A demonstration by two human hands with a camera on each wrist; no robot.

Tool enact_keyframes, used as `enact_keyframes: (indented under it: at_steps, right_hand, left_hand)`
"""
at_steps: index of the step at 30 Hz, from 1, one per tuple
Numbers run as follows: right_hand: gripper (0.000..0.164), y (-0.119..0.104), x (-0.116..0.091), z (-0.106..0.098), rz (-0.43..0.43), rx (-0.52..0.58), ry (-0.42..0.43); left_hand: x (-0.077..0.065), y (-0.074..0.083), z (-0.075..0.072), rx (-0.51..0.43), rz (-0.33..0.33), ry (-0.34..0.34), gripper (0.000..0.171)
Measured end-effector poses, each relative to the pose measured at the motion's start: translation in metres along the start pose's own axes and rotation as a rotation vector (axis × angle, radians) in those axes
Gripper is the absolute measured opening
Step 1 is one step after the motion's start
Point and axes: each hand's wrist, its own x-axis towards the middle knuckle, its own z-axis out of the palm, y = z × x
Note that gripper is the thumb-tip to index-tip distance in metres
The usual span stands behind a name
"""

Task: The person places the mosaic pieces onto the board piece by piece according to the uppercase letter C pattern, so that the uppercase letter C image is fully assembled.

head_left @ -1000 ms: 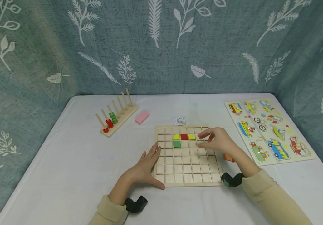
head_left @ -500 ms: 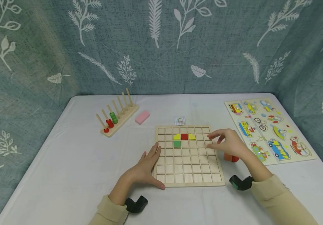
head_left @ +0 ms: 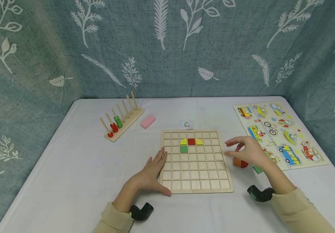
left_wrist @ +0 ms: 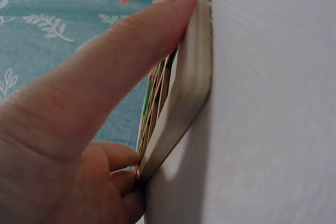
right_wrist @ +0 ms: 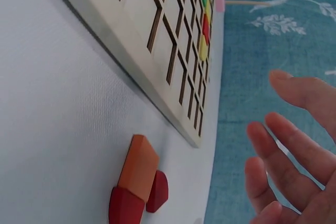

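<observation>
Work on the gridded board, which lay between the hands, was judged to be at an early stage. Four pieces sat in its cells: a red tile with a yellow tile on its left and another yellow tile on its right, and a green tile nearer the person, next to the left yellow one.

The left hand had its fingers spread along the board's left edge, thumb on the near edge. The right hand was held just past the right edge, fingers apart and nothing between them.

Pieces outside the grid — an orange block with red blocks beside it — lay on the surface close to the near side of the right hand. A green block was partly hidden by the right wrist.

Beyond both hands, past the far edge, lay a small patterned card. Farther off, ahead of the left hand, were a pink block and a peg stand carrying red and green beads. As to obstruction, a picture puzzle took up the space to the right hand's right; the right forearm covered part of its near edge.
</observation>
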Motion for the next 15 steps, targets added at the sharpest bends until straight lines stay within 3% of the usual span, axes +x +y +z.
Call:
enact_keyframes:
  at_steps: [15]
  right_hand:
    - [0.038,0.019,-0.019,-0.013,0.05,-0.013,0.023]
  left_hand:
    - [0.001,-0.001,0.001,0.009,-0.012,0.0,0.131]
